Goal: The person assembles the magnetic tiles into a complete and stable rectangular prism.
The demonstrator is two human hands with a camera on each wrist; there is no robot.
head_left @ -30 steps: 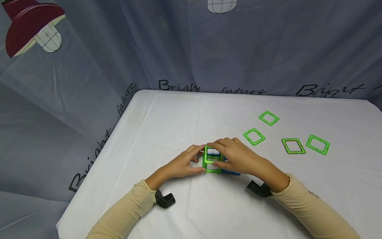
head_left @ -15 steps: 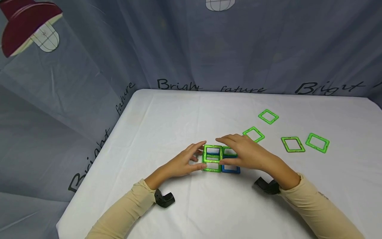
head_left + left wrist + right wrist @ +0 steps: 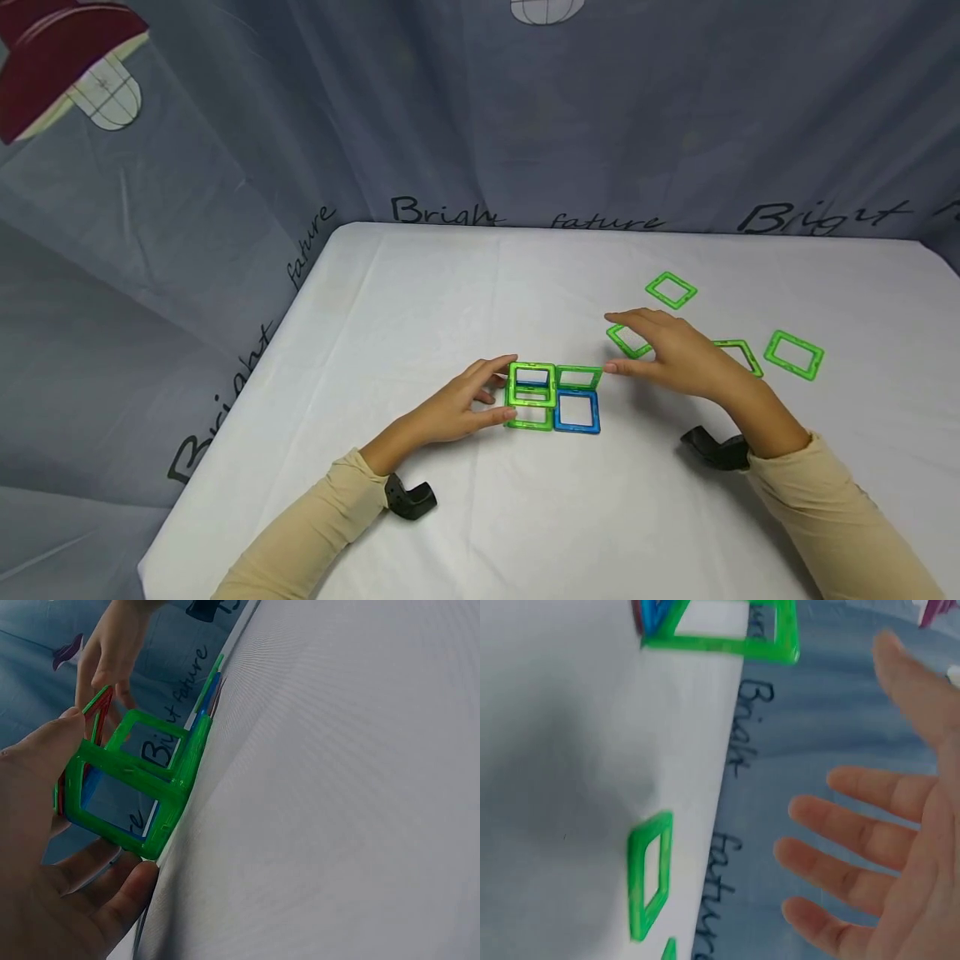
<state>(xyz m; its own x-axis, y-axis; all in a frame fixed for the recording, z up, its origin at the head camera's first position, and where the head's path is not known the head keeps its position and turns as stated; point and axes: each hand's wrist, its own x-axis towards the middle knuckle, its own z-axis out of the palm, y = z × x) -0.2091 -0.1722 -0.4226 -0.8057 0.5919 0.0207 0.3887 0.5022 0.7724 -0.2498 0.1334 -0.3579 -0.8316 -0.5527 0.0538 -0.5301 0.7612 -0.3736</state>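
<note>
Magnetic tiles form a small structure on the table: a green box-like frame [image 3: 535, 403], a blue square tile [image 3: 577, 430] flat at its right, and a green tile [image 3: 579, 368] standing behind the blue one. My left hand [image 3: 450, 408] holds the green frame by its left side, thumb at the front and fingers toward the back; the left wrist view shows the thumb on the frame's [image 3: 120, 769] upper corner. My right hand [image 3: 678, 350] hovers with fingers spread and nothing held, partly covering a green tile [image 3: 617, 342] and another darker-edged green tile [image 3: 752, 358].
Two more loose green tiles lie beyond and beside my right hand, a back tile [image 3: 661, 298] and a right-hand tile [image 3: 787, 368]. White cloth covers the table [image 3: 420, 292]. A grey printed curtain [image 3: 450, 108] hangs behind its far edge.
My right hand has let go of the structure and moved right and away from me, over the loose tiles. The left hand stays at the frame's left side.
</note>
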